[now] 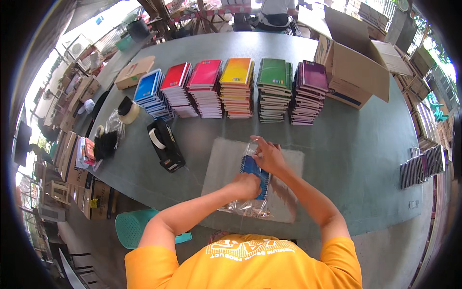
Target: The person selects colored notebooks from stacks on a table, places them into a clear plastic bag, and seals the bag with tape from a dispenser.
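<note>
Two bare hands work over one blue notebook (pixel 249 166), which lies at a slant on a pale board (pixel 217 161) at the near side of the green table (pixel 341 168). A clear plastic sleeve (pixel 249 208) surrounds the notebook and extends past both its ends; the near portion is creased.

Hand state: the left hand (pixel 247 186) rests on the notebook with fingers curled; whether it grips cover or film cannot be determined. The right hand (pixel 268 157) is at the far end, fingers bent over the film; a firm pinch cannot be confirmed. The hands are near each other but apart.

Possible faults and causes:

- Torn film: the wire binding along the notebook's left edge may snag the plastic if it is pulled sideways.
- Trapped creases: uneven tension between the hands may leave the loose film bunched.
- Skewed notebook: one-sided pressure from the left hand may rotate it on the board, which appears smooth.
- Disturbed stacks: a wide forward reach may strike the tape dispenser (pixel 172 156) or the tall green notebook stack (pixel 274 91).
</note>
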A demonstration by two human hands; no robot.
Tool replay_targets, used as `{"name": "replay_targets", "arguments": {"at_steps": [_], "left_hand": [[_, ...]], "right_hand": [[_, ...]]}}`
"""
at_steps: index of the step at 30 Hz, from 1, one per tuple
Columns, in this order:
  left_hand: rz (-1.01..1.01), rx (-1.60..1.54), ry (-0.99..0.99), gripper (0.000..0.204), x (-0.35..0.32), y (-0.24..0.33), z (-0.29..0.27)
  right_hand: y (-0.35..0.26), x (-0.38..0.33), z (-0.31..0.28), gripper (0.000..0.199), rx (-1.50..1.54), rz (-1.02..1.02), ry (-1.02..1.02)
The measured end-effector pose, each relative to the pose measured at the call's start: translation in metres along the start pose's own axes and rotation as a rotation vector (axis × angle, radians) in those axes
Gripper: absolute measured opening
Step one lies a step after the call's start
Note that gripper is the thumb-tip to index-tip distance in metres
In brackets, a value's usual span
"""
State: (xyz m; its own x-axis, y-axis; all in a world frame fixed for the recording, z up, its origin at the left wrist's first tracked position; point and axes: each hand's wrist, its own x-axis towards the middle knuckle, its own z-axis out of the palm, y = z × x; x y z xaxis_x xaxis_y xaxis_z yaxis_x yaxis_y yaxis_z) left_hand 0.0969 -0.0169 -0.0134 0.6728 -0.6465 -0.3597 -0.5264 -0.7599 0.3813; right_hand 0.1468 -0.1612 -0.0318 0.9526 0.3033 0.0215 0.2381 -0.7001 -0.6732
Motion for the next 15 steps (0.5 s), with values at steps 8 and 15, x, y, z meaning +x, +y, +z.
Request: {"name": "replay_targets", "arguments": {"at_steps": [8, 15], "left_hand": [[-0.071, -0.038, 0.109, 0.038, -0.005, 0.003, 0.012], [-0.044, -0.549, 0.331, 0.035, -0.041, -0.032, 0.0]], "right_hand": [[-0.007, -0.063, -0.021, 0.092, -0.153, -0.361, -0.189], [0.008, -0.082, -0.013, 0.049, -0.251, -0.344, -0.188]]}}
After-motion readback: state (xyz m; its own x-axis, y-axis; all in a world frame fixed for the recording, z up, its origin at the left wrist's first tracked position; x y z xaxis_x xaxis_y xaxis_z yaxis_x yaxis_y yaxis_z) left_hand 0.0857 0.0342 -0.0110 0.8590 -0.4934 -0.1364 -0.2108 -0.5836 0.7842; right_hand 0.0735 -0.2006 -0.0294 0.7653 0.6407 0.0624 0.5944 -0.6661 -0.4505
